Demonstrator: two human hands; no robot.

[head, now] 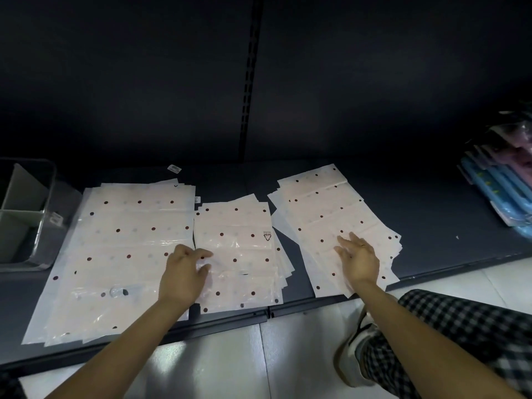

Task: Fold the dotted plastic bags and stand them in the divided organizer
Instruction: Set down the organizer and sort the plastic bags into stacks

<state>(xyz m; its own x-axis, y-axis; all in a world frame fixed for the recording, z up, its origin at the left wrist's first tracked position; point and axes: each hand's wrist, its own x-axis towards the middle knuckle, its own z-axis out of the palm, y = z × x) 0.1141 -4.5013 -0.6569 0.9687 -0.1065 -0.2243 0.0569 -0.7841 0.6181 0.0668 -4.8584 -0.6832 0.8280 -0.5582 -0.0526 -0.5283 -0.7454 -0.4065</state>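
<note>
Three stacks of pale pink plastic bags with dark dots lie flat on a low dark shelf. The large stack [121,246] is at the left, a medium stack [239,243] in the middle and a fanned stack [322,208] at the right. My left hand [182,276] hovers with loosely curled fingers over the left edge of the medium stack; whether it touches the top bag I cannot tell. Fingers straight, my right hand [358,259] rests flat on the fanned stack. The grey divided organizer [43,214] stands at the far left, its compartments showing no bags.
The dark shelf [431,220] has a front edge running above the white tiled floor. Blue and pink packaged goods [501,182] lie at the far right. A small label tag [174,168] sits behind the large stack. My knee in checked trousers and a shoe are at lower right.
</note>
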